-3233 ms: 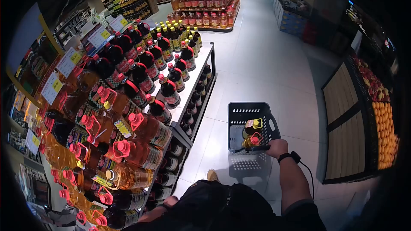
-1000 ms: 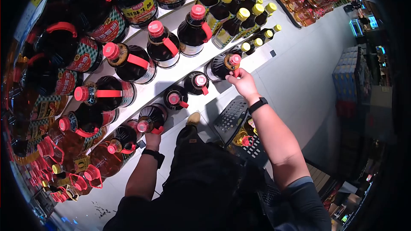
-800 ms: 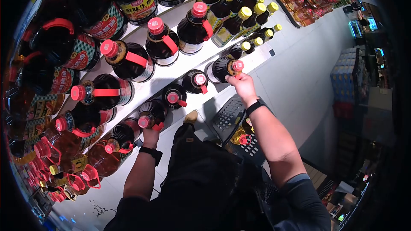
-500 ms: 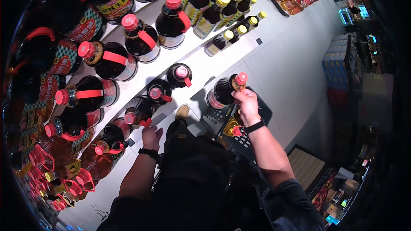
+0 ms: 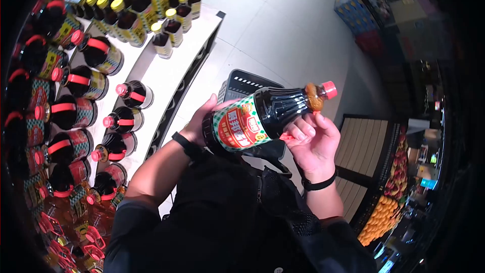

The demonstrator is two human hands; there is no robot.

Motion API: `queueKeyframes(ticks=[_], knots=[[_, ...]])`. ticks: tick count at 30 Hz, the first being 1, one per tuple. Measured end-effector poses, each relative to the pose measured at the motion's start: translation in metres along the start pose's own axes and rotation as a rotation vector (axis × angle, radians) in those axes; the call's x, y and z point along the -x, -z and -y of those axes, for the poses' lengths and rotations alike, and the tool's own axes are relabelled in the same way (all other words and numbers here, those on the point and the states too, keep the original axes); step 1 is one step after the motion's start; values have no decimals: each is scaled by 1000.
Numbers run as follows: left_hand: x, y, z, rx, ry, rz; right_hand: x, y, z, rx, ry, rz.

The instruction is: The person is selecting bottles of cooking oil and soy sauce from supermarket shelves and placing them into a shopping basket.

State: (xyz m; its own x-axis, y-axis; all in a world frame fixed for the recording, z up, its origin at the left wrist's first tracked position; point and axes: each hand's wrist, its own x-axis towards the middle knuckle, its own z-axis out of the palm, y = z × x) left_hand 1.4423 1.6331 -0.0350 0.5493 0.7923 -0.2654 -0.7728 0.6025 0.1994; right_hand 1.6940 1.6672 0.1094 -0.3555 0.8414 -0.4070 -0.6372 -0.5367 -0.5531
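Note:
A large dark soy sauce bottle [image 5: 240, 126] with a red cap and a green-checked label lies tilted across my front, label facing me, cap towards the upper right. My right hand [image 5: 319, 146] has its fingers hooked through the red handle near the neck. Around the bottle's base is my left hand [image 5: 198, 124], thumb showing on the near side and the other fingers mostly hidden behind the bottle. Below and behind the bottle stands a dark shopping basket [image 5: 248, 80], partly covered by it.
To the left, a white stepped shelf [image 5: 164, 78] bears rows of red-capped bottles [image 5: 129, 93] and yellow-capped bottles [image 5: 132, 28]. Slatted crates [image 5: 361, 144] and a heap of orange fruit [image 5: 380, 218] are at the right. Stacked cartons [image 5: 356, 2] stand at the far right.
The bottle has come up from over the basket and turned sideways with its label towards me. My left hand has moved from beside the shelf to the bottle's base. The view has turned right.

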Motion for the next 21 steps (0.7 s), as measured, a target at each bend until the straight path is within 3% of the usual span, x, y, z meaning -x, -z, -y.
queueKeyframes(ticks=[1,4,5,6,8,10,12,13,16,18,20,21], knots=[[-19,1,13,252,116,147,9,5,12,-43,-7,-20],[-38,-18,62,260,135,94,30,30,45,-105,4,-112],[-52,-6,77,349,188,324,36,43,55,-107,1,-176],[-57,-15,89,349,198,306,40,61,63,-125,-4,-185],[-63,-39,111,388,215,-99,48,99,72,-164,-44,-110],[-69,-39,131,369,184,-129,52,127,75,-203,-53,-167],[-75,-18,150,-2,104,-200,52,173,72,-304,-69,-102],[-76,-15,157,-17,68,-223,53,186,70,-240,-39,-130],[-75,1,180,-795,115,-413,51,223,55,-181,-54,-185],[-73,22,209,-1035,81,-322,44,238,38,-82,-33,-293],[-67,17,232,-1635,45,-277,26,258,22,134,-41,-404],[-68,18,234,-1628,47,-288,16,277,16,145,-37,-377]])
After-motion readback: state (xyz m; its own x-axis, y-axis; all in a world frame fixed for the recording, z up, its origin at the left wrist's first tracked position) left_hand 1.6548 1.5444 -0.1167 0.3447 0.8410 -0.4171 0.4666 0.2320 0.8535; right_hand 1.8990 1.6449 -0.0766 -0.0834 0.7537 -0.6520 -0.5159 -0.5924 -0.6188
